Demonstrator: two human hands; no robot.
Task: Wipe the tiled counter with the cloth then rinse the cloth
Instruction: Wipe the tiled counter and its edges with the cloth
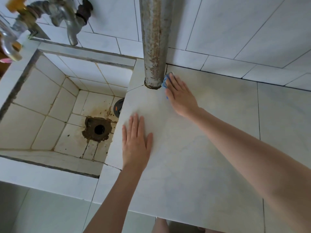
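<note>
The pale tiled counter (210,132) fills the right half of the view. My right hand (180,96) lies flat with straight fingers, pressing a blue and white cloth (165,81) onto the counter right beside the base of a rusty grey pipe (155,47). Only the cloth's edge shows past my fingertips. My left hand (136,143) rests flat and empty on the counter near its left edge, fingers straight.
A tiled sink basin (55,106) lies left of the counter, with a stained drain hole (99,129) and a dark round plug (118,108) at its bottom. Metal taps (70,22) stick out above the basin. A tiled wall (244,31) stands behind.
</note>
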